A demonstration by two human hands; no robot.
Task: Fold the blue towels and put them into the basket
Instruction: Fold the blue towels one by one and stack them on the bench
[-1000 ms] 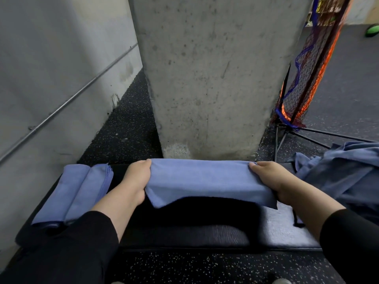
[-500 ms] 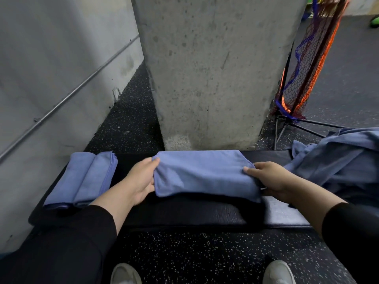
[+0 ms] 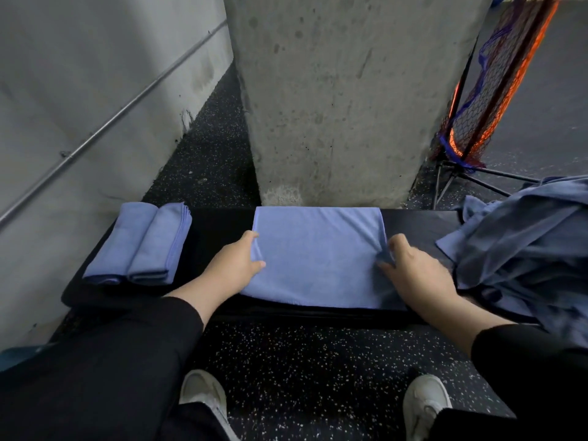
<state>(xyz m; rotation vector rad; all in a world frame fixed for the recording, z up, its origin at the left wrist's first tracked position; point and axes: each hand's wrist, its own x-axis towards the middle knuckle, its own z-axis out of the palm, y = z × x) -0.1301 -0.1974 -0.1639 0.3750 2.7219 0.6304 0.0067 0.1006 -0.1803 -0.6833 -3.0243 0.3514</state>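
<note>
A blue towel (image 3: 318, 256) lies folded flat across the middle of a black padded bench (image 3: 216, 230). My left hand (image 3: 235, 265) pinches its left edge between thumb and fingers. My right hand (image 3: 410, 268) pinches the bunched right edge. Two folded blue towels (image 3: 143, 246) lie side by side at the bench's left end. A loose heap of unfolded blue towels (image 3: 521, 249) sits at the right end. No basket is in view.
A concrete pillar (image 3: 343, 100) stands right behind the bench. A grey wall with a metal rail (image 3: 105, 125) runs along the left. An orange and blue net on a black stand (image 3: 490, 87) is at the back right. My white shoes (image 3: 203, 396) are on the speckled floor.
The towel was held up as a narrow strip; now it lies flat on the bench as a wider rectangle. Both hands have come down with it and stay at its side edges.
</note>
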